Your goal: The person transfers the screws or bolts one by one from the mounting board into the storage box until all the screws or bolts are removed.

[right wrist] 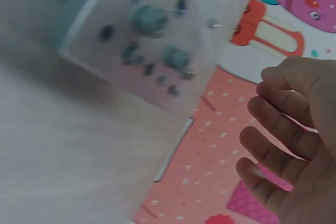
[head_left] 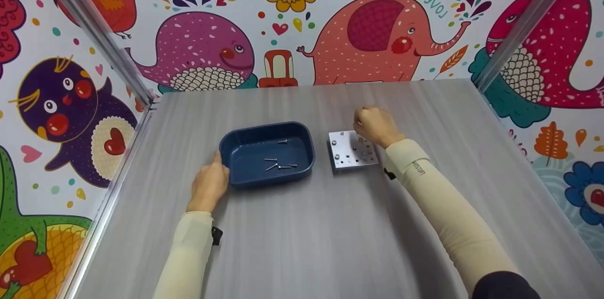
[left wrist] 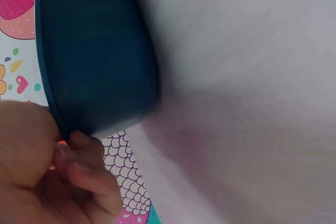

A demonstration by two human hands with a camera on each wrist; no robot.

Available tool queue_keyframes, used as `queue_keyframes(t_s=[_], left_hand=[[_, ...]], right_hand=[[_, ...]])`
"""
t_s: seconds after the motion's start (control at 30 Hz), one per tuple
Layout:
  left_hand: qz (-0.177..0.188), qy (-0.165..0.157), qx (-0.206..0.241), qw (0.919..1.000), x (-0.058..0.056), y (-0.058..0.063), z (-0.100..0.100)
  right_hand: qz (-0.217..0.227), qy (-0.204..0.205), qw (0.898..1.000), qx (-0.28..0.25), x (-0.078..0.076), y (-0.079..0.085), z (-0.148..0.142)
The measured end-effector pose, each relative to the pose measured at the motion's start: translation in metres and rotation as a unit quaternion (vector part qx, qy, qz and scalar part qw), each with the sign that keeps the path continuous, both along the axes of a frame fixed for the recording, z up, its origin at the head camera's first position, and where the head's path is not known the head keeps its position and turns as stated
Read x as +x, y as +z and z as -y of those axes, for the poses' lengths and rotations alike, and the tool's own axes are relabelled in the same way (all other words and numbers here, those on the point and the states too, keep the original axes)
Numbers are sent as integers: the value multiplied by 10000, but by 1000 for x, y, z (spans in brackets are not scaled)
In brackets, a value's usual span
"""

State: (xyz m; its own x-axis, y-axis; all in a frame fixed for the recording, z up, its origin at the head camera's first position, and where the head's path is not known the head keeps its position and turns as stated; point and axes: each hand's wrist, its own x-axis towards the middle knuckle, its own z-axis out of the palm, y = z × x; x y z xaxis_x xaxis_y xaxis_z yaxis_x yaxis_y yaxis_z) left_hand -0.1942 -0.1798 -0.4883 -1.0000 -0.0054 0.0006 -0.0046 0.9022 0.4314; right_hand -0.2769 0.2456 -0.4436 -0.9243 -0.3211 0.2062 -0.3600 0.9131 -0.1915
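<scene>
A dark blue plastic tray (head_left: 271, 182) lies on the table with several small metal screws (head_left: 278, 166) in it. At its left end, my left hand (head_left: 209, 185) grips the rim between thumb and fingers, as the left wrist view of that hand (left wrist: 68, 177) shows. To the right of the tray is a square metal block (head_left: 347, 153), its top dotted with holes and several bolts (right wrist: 150, 21). My right hand (head_left: 376, 125) hovers over the block's far right corner. In the right wrist view, the fingers (right wrist: 278, 156) are loosely bent and nothing shows between them.
The grey wood-grain table (head_left: 292, 242) runs back to a wall printed with cartoon animals (head_left: 203, 49). Metal frame posts (head_left: 94, 30) rise at both back corners. A metal rail (head_left: 113, 186) borders the table's left side.
</scene>
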Motion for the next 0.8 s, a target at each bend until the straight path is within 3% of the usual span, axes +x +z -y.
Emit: queue_keyframes(t_s=[0.4,0.8], left_hand=[[-31,-31,-13,10000,0,0,0],[-181,-81,1,9998,2,1,-1]], right_hand=[[405,-324,9985,198,0,-31,-9],[357,-482,9973,417,-1,-31,-5]])
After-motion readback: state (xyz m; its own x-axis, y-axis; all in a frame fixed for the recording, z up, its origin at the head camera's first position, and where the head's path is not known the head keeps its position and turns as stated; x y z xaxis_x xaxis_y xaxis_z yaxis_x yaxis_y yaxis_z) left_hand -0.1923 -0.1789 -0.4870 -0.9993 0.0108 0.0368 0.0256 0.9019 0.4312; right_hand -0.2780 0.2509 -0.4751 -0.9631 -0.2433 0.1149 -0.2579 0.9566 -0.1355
